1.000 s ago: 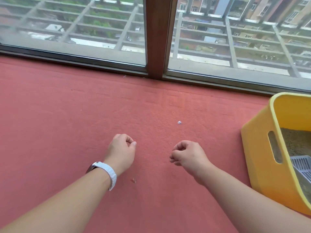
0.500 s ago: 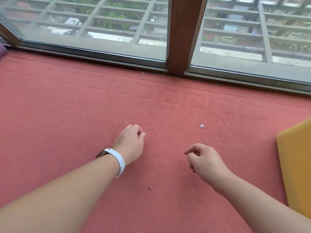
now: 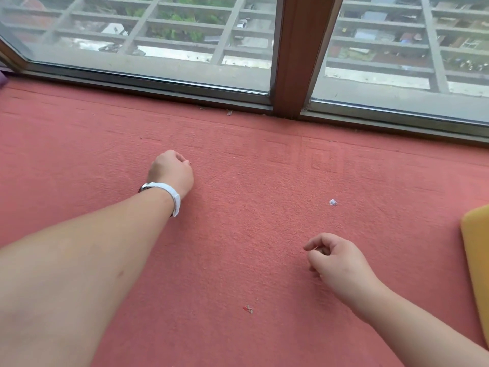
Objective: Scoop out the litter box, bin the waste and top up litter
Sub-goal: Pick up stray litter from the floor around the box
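Scraps [image 3: 248, 309] lay nearest on the red carpet [image 3: 238, 247]. Right hand [image 3: 337, 262] hovered mid-frame, fingers loosely curled, empty; yellow litter box [image 3: 476, 263] peeked in at right edge. Farther up, left hand [image 3: 171, 171] was fisted, contents unclear. Best turn toward the box first.

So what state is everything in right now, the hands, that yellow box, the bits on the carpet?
left hand: fingers curled, knuckles up, low over the carpet; holding anything, cannot tell
right hand: fingers loosely curled, holding nothing
white wristband: strapped on left wrist
yellow litter box: only a corner in view, inside hidden
pale scrap: lying loose on the red carpet
red scrap: lying loose
window: closed
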Action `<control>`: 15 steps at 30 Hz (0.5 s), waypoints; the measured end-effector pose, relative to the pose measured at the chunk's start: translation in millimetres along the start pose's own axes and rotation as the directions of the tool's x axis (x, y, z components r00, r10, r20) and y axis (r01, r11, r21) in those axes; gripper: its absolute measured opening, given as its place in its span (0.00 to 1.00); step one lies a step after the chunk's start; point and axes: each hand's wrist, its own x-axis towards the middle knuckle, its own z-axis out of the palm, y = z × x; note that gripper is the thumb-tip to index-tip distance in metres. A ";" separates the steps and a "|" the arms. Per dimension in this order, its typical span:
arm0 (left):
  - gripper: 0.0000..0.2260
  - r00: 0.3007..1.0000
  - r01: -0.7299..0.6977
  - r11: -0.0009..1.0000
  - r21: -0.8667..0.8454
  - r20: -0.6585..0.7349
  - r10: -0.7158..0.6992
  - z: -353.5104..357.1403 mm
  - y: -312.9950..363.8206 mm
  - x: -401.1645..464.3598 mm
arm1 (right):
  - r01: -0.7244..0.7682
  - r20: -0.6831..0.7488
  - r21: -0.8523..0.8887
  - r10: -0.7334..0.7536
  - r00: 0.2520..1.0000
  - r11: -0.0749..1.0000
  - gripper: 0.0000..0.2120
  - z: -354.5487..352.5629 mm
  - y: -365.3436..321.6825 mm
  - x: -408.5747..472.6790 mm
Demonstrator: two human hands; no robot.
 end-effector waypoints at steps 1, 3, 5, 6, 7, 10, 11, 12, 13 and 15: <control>0.04 1.000 -0.008 1.000 0.005 0.003 0.008 1.8 -1.4 2.6 | 0.005 -0.001 -0.001 -0.005 1.000 1.000 0.10 3.5 -2.9 2.3; 0.04 1.000 -0.030 0.999 0.014 0.002 0.030 4.8 -4.8 6.1 | 0.025 -0.007 0.000 -0.025 1.000 1.000 0.09 10.4 -9.4 7.5; 0.05 0.998 -0.061 0.998 0.021 0.004 0.061 7.2 -7.7 8.2 | 0.049 -0.014 0.004 -0.049 0.999 0.999 0.09 17.1 -16.1 12.5; 0.05 0.997 -0.080 0.996 0.028 0.006 0.080 7.5 -8.7 8.9 | 0.060 -0.016 0.007 -0.060 0.998 0.998 0.09 20.8 -19.8 14.9; 0.05 0.995 -0.099 0.994 0.037 0.008 0.099 7.5 -9.3 9.5 | 0.071 -0.018 0.007 -0.070 0.997 0.997 0.09 24.4 -23.3 17.0; 0.06 0.987 -0.163 0.983 0.089 0.011 0.163 6.6 -10.6 10.8 | 0.089 -0.023 -0.004 -0.089 0.996 0.996 0.09 34.4 -31.2 23.4; 0.07 0.985 -0.175 0.980 0.099 0.010 0.175 6.2 -10.6 11.3 | 0.094 -0.021 -0.015 -0.094 0.995 0.995 0.09 37.0 -33.2 25.5; 0.07 0.984 -0.180 0.978 0.105 0.009 0.180 5.8 -10.3 11.7 | 0.095 -0.016 -0.026 -0.096 0.995 0.995 0.08 39.1 -34.7 27.5; 0.07 0.984 -0.181 0.978 0.108 0.012 0.180 6.0 -9.7 12.3 | 0.095 -0.012 -0.034 -0.095 0.995 0.995 0.08 41.1 -35.3 29.3; 0.07 0.984 -0.177 0.977 0.123 0.030 0.174 7.4 -6.9 14.4 | 0.091 -0.008 -0.038 -0.092 0.996 0.995 0.07 43.8 -35.2 32.1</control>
